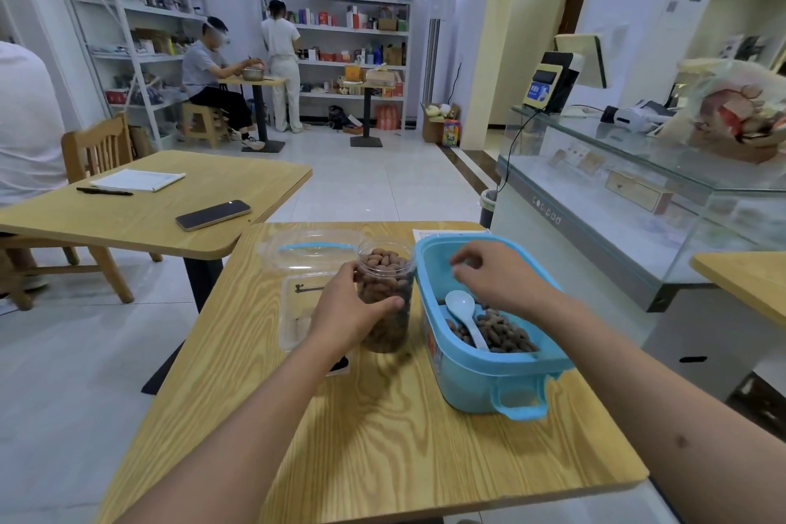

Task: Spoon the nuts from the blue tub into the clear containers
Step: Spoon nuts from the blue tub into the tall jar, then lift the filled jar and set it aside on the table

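On counter front (595,234) "cocipad"; left hand (348,311) round nut jar (385,298), right hand (497,277) loosely curled, empty.

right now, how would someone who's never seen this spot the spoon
Find the near wooden table, then the blue tub on its right side. The white plastic spoon lies inside on the brown nuts, the only white thing in the tub.

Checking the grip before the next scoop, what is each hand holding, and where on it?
The left hand grips the clear jar around its side. The right hand hovers over the blue tub, holding nothing visible.
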